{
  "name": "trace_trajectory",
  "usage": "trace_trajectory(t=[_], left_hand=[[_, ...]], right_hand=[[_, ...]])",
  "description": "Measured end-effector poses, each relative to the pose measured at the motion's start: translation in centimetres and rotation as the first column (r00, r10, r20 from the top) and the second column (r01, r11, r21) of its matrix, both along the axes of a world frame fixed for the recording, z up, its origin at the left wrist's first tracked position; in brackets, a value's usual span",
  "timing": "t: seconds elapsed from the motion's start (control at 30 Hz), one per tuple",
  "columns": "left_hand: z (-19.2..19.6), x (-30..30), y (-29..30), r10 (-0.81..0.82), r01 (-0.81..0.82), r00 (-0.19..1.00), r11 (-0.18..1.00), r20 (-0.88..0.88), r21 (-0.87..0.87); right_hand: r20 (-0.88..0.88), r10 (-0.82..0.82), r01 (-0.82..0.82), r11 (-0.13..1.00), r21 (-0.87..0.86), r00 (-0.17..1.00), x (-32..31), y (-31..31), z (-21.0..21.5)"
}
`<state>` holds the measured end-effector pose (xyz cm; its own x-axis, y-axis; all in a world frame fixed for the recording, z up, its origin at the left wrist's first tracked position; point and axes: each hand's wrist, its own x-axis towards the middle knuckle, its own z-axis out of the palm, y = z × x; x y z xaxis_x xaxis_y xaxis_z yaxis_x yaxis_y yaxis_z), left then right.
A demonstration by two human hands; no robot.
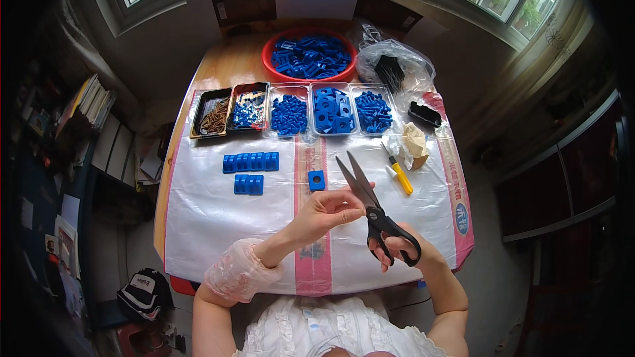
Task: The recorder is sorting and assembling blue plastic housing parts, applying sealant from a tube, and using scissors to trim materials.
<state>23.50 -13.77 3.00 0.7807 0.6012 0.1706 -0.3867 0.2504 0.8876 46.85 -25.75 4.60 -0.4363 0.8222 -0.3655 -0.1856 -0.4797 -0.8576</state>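
My right hand [405, 246] grips black-handled scissors [375, 217], with fingers through the handle loops. The blades are slightly apart and point away from me. Close beside the scissors' pivot, my left hand [329, 211] is pinched at thumb and forefinger; whatever is between the fingertips is too small to make out. Just beyond it lies a blue square piece with a round hole [317, 180]. Farther left, similar blue parts stand in a longer row [251, 162] and a shorter row [249, 184]. A yellow-handled screwdriver [402, 181] rests right of the blades.
Across the table stand a tray of brown screws [215, 114], a tray of small bits [249, 107] and several clear trays [289, 111] of blue parts. Behind them sits a red basin [267, 59] of blue pieces. Crumpled paper [415, 142] and a black box [424, 114] lie right.
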Motion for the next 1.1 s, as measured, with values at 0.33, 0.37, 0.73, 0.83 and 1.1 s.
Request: trace_trajectory(t=[0.33, 0.37, 0.73, 0.83, 1.1], left_hand=[[-0.6, 0.5, -0.4, 0.060, -0.060, 0.998, 0.998, -0.026, 0.024], [-0.6, 0.6, -0.5, 0.075, -0.075, 0.997, 0.997, -0.015, 0.013], [-0.1, 0.1, -0.3, 0.285, -0.288, 0.957, 0.955, -0.050, -0.064], [-0.2, 0.6, -0.7, 0.282, -0.287, 0.958, 0.955, -0.058, -0.082], [-0.6, 0.9, -1.2, 0.325, -0.326, 0.945, 0.943, -0.025, -0.062]], right_hand=[[-0.419, 0.144, -0.187, 0.980, -0.063, 0.896, 1.3, 0.7, -3.3], [-0.416, 0.141, -0.184, 0.981, -0.064, 0.898, 1.5, 0.7, -3.3], [0.092, -0.914, 0.330, 0.235, 0.914, 0.395, 0.4, -0.8, 0.4], [0.416, -0.826, -0.315, 0.307, 0.898, 0.381, -3.8, -4.1, 4.5], [0.664, -0.736, -0.305, 0.607, 0.733, 0.130, -6.6, -1.9, 2.8]])
